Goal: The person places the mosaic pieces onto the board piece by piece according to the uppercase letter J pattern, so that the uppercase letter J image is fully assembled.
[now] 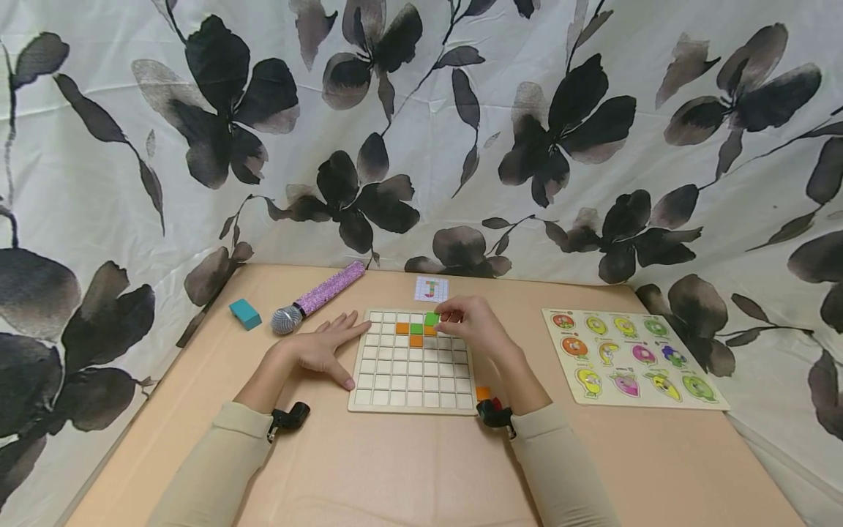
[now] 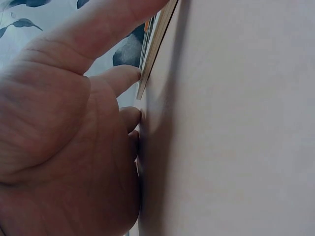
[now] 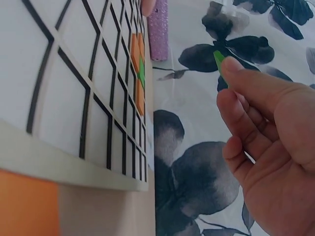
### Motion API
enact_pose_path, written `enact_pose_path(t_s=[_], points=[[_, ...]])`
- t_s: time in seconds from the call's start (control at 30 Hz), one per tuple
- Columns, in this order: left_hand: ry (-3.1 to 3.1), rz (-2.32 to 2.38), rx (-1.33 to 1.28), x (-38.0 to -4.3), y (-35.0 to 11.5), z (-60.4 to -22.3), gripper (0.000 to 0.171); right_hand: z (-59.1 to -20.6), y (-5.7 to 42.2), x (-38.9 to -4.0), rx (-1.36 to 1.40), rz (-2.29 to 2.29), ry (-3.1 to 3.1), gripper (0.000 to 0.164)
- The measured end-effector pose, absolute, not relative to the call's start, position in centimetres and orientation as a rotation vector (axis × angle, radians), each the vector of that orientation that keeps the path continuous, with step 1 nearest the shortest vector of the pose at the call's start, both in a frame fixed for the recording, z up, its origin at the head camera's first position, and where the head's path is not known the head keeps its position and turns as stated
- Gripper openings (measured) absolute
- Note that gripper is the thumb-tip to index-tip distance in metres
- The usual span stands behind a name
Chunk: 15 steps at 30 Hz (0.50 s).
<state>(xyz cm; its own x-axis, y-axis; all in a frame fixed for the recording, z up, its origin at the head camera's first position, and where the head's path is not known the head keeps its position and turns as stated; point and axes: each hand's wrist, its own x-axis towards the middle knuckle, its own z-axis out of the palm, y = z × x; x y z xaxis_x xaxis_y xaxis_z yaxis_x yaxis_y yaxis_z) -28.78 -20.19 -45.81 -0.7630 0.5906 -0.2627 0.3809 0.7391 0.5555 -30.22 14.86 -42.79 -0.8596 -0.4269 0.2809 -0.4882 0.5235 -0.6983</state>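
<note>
A white grid board (image 1: pixel 395 380) lies flat on the table. Three orange tiles (image 1: pixel 416 341) and a green tile (image 1: pixel 416 329) sit in cells of its upper part. Thumb and fingers of my right hand (image 1: pixel 486 333) pinch another thin green tile (image 3: pixel 220 65); the right wrist view shows it raised off the board. With its fingers spread, my left hand (image 1: pixel 319 348) rests on the table and touches the board's left edge. In the left wrist view, the palm of the left hand (image 2: pixel 64 132) holds nothing.
Behind the board is a small card (image 1: pixel 431 288) with a coloured grid pattern. A glittery microphone (image 1: pixel 329 288) and a teal block (image 1: pixel 246 314) lie to the left. A fruit-picture board (image 1: pixel 570 372) lies right. Beside my right wrist are orange (image 1: pixel 484 393) and red pieces.
</note>
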Motion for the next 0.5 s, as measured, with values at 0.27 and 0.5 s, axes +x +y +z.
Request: enact_pose_path(t_s=[0.27,0.5], points=[[2.515,0.671,0.736,-28.7,-20.1,-45.7,0.128,-43.2,13.8,-29.9,0.78,1.318,-2.677,0.018],[2.514,0.671,0.736,-28.6,-20.2,-45.8,0.128,-43.6,13.4,-29.9,0.83,1.335,-2.711,0.022]])
